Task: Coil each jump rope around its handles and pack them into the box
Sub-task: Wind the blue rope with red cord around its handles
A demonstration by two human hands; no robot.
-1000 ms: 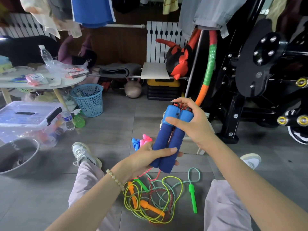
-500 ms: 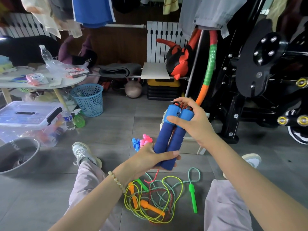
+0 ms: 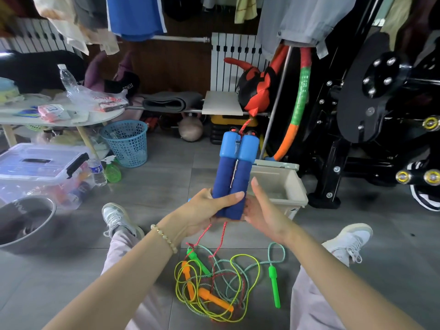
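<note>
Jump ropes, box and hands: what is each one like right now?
blue handles: upright, side by side, gripped at the bottom by the left hand
red rope: uncoiled, hanging to the floor
right hand: open, fingers straight, beside the handles' bottom
box: open, on the floor
orange-handled rope: loose, tangled on the floor
green-handled rope: loose, tangled with it
clear bin: lid shut

1. You've got a pale beaded bracelet point(image 3: 164, 237) on the wrist just behind your left hand point(image 3: 202, 210).
2. Your trousers point(image 3: 119, 256) are loose and a washed-out lilac-pink on both legs.
3. White lace-up sneakers point(image 3: 117, 220), slightly greyed, with white soles.
</note>
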